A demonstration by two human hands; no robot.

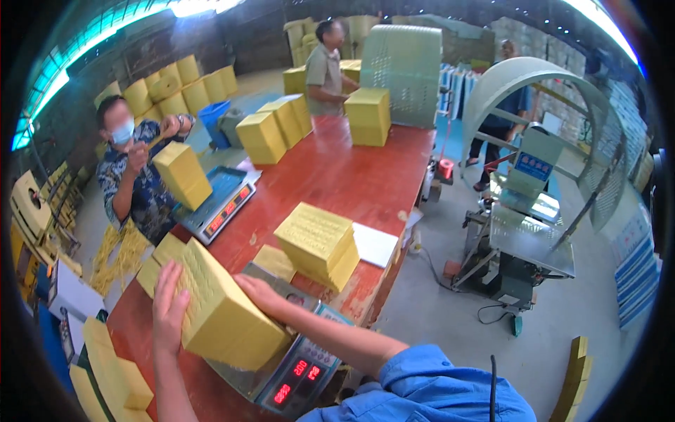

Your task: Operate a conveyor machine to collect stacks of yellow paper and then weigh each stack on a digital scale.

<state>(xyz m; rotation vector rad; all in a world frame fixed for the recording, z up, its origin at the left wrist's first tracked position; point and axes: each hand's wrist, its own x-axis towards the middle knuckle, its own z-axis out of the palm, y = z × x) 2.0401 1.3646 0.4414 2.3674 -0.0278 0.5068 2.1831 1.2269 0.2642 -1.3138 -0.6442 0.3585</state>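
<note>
Left hand [169,299] and right hand [259,292] are holding a yellow block [228,320] over the scale [271,383], their grip spanning its sides (contact beneath is not showing). Handling is seemingly midway, release not yet occurring; beyond the scale, a yellow stack [318,246] is standing.

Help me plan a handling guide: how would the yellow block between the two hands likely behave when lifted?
The yellow block is probably fairly stiff: its edges look straight between the left hand and right hand. Its bulk, larger than either hand, suggests some weight. Its flat faces make rolling unlikely.
</note>
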